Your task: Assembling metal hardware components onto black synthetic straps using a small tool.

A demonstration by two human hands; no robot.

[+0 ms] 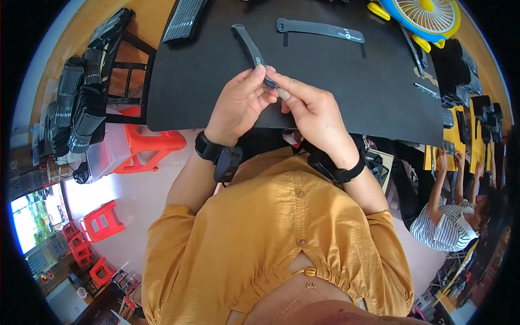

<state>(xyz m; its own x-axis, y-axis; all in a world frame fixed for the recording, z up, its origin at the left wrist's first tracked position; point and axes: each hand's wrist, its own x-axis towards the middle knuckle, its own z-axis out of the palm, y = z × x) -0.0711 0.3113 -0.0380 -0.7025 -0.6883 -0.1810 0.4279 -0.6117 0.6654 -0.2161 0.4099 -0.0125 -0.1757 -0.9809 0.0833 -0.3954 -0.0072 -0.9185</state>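
Observation:
A dark grey strap (pixel 249 45) with a small light print is held up over the near part of the black table. My left hand (pixel 238 105) is closed on it, the thumb pressed on top. My right hand (pixel 318 112) pinches the strap's near end, which looks curled or folded between my fingertips; the fingers partly hide it. Farther off, another dark strap (pixel 319 29) lies flat on the table, slotted end to the left, with a short dark strip under each end.
A stack of dark straps (pixel 185 19) sits at the table's far left, and a blue-and-yellow fan (pixel 425 13) at the far right. More bundled straps (pixel 67 108) are piled left. A red stool (pixel 146 146) stands beside the table (pixel 195 81). At right a person in stripes (pixel 447 225) works.

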